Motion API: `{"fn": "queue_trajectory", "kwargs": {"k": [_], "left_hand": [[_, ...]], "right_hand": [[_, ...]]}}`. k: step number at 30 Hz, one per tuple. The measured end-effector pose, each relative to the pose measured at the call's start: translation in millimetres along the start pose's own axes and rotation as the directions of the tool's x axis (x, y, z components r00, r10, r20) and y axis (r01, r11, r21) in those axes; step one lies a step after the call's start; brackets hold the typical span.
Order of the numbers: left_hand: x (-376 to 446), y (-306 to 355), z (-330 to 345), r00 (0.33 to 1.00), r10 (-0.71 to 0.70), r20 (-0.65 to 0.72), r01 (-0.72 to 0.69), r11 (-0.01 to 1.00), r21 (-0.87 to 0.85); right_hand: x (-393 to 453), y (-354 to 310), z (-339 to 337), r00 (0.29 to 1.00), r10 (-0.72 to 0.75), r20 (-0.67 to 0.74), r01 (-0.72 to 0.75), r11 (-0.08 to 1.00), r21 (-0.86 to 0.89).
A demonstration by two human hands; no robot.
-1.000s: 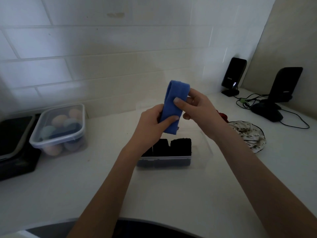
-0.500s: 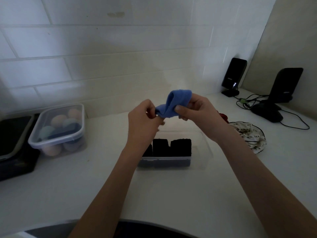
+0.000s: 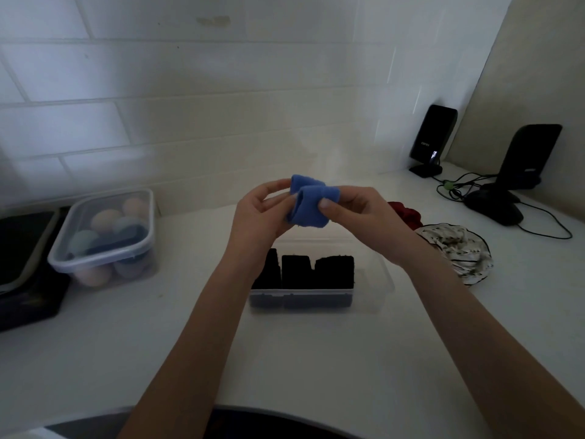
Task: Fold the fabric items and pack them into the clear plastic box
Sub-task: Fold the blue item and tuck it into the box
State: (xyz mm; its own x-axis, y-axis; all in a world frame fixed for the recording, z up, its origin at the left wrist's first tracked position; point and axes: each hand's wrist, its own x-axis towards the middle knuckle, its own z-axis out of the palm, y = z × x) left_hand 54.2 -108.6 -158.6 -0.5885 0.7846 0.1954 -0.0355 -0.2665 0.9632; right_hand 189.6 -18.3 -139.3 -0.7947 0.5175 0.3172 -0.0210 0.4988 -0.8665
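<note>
A small blue cloth (image 3: 311,202), folded over on itself, is held in the air between both hands. My left hand (image 3: 261,218) pinches its left side and my right hand (image 3: 361,209) grips its right side with the thumb on top. Directly below them stands the clear plastic box (image 3: 373,280) on the white counter, with three dark folded fabric pieces (image 3: 302,272) upright along its near side. A red fabric item (image 3: 406,213) and a white patterned fabric item (image 3: 457,248) lie on the counter to the right of the box.
A lidded clear container (image 3: 104,239) of pastel round things sits at the left, beside a black tray (image 3: 22,264). Two black speakers (image 3: 432,141) and a dark mouse (image 3: 493,209) with cables occupy the back right corner. A tiled wall runs behind.
The blue cloth hung long from both hands; it has been folded down into a short, compact bundle, and my hands have come closer together above the box.
</note>
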Motion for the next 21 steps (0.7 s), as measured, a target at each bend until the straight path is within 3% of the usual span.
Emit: {"fn": "queue_trajectory", "kwargs": {"k": [8, 13, 16, 21], "left_hand": [[-6, 0, 1, 0.992, 0.114, 0.045, -0.118, 0.989, 0.091], [-8, 1, 4, 0.983, 0.135, 0.122, -0.153, 0.976, 0.157], [-9, 2, 5, 0.981, 0.127, 0.146, -0.151, 0.974, 0.170], [-11, 4, 8, 0.980, 0.068, 0.187, -0.091, 0.989, 0.120]], "right_hand": [[3, 2, 6, 0.973, -0.014, -0.230, 0.034, 0.996, 0.083], [4, 6, 4, 0.958, -0.006, -0.286, 0.023, 0.998, 0.057], [6, 7, -1, 0.970, 0.018, -0.244, -0.019, 1.000, -0.003], [3, 5, -6, 0.992, 0.069, -0.108, -0.053, 0.988, 0.147]]}}
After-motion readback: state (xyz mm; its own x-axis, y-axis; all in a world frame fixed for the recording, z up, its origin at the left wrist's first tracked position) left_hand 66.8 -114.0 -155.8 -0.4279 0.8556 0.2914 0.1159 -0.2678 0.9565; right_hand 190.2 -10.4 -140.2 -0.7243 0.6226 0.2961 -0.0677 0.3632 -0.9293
